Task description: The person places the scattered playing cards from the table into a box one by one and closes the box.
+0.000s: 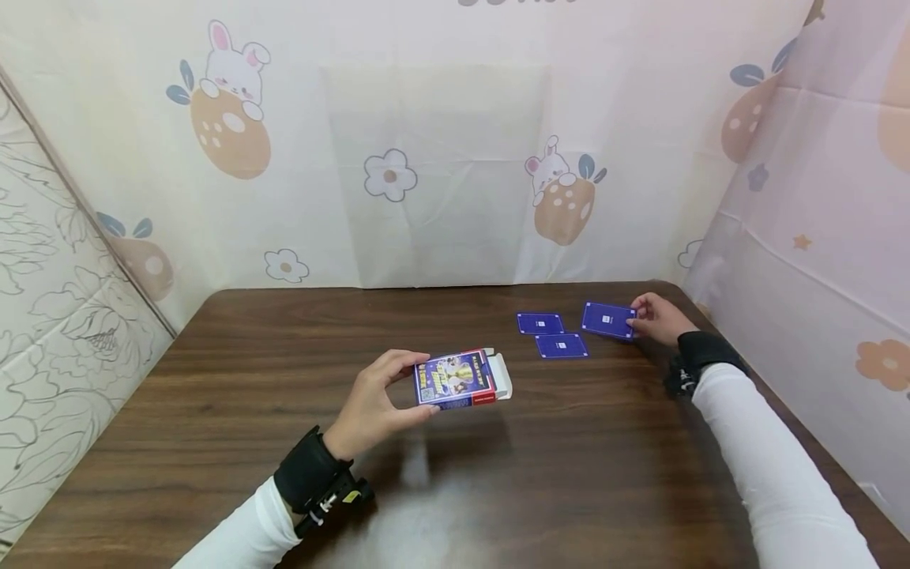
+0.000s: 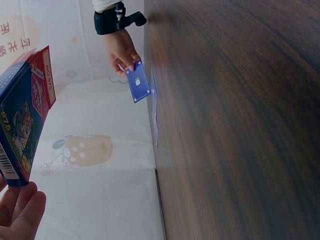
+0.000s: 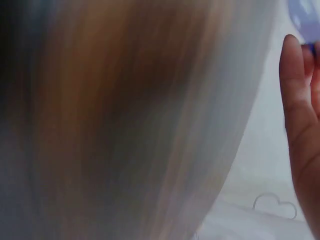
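Note:
My left hand [image 1: 375, 399] grips a card box [image 1: 455, 379] by its edges, holding it above the table. The box is blue and red with a printed front, and its white end flap [image 1: 500, 376] stands open at the right. At the far right my right hand [image 1: 661, 318] pinches a blue card [image 1: 607, 320] by its right end. In the left wrist view that card [image 2: 137, 82] is tilted and raised off the table. Two more blue cards, an upper one [image 1: 539, 323] and a lower one [image 1: 562, 345], lie left of it. The right wrist view is mostly blurred.
The dark wooden table [image 1: 284, 474] ends at a back edge against a hanging cloth [image 1: 441, 221] with rabbit and flower prints. Another cloth wall [image 1: 817, 261] runs along the right side, near my right arm. A flower-patterned panel [image 1: 64, 332] stands at the left.

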Demonstrator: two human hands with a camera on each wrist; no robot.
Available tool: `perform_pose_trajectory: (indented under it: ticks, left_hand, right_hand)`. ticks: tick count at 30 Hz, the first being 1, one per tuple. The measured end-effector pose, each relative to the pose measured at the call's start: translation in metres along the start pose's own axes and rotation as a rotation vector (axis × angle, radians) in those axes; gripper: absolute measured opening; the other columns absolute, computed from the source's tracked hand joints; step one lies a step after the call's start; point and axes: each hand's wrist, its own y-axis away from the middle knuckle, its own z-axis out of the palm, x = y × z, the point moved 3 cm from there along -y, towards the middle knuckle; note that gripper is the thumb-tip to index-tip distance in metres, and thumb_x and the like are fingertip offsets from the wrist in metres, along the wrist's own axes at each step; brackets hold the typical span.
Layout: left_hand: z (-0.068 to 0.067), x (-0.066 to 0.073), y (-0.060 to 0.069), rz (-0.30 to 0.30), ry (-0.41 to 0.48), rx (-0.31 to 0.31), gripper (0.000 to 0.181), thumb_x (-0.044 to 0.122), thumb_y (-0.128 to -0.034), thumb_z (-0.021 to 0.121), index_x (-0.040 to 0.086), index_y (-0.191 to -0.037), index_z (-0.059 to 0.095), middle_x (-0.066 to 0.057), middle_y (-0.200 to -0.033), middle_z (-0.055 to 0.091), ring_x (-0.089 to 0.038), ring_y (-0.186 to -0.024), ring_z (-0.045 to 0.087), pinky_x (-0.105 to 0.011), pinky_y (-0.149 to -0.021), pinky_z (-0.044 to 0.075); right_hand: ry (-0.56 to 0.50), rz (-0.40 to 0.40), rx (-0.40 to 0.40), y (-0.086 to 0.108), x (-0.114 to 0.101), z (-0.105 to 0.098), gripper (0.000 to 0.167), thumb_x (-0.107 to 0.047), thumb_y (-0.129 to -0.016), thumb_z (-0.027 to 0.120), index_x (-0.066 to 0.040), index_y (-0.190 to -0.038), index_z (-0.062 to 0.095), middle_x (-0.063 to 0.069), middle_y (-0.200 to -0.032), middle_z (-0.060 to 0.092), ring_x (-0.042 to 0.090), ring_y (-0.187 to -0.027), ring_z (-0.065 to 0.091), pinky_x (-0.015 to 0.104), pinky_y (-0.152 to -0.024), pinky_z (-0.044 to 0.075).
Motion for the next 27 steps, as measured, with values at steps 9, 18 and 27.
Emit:
perform_pose_trajectory:
  ticks: [9,18,27]
  left_hand:
    - [-0.006,0.003,0.0,0.04,-0.002,0.028,0.06,0.013,-0.0733,0.086,0.004,-0.127,0.061,-0.01,-0.121,0.061,-0.02,-0.108,0.059,-0.045,-0.094,0.053]
    - [-0.006,0.004,0.002,0.046,0.003,0.03,0.06,0.012,-0.0734,0.086,0.004,-0.127,0.06,-0.011,-0.122,0.061,-0.021,-0.108,0.059,-0.049,-0.094,0.052]
    - [-0.005,0.004,0.004,0.05,0.02,0.042,0.06,0.01,-0.0728,0.086,0.003,-0.126,0.061,-0.012,-0.121,0.061,-0.023,-0.11,0.06,-0.044,-0.096,0.052]
  right_hand:
    - [-0.405,0.12,0.036,0.016,-0.049,0.016,0.042,-0.014,-0.097,0.059,0.008,-0.128,0.04,-0.013,-0.087,0.06,0.001,-0.079,0.06,0.019,-0.075,0.056]
    - [-0.743,0.054,-0.158,0.055,-0.141,0.039,0.013,-0.01,-0.099,0.056,-0.018,-0.106,0.064,-0.003,-0.093,0.069,0.007,-0.08,0.065,0.018,-0.07,0.055]
    - [-0.866,0.031,-0.339,0.082,-0.18,0.061,0.022,-0.008,-0.101,0.051,-0.019,-0.106,0.069,0.0,-0.101,0.071,0.011,-0.085,0.07,0.024,-0.079,0.057]
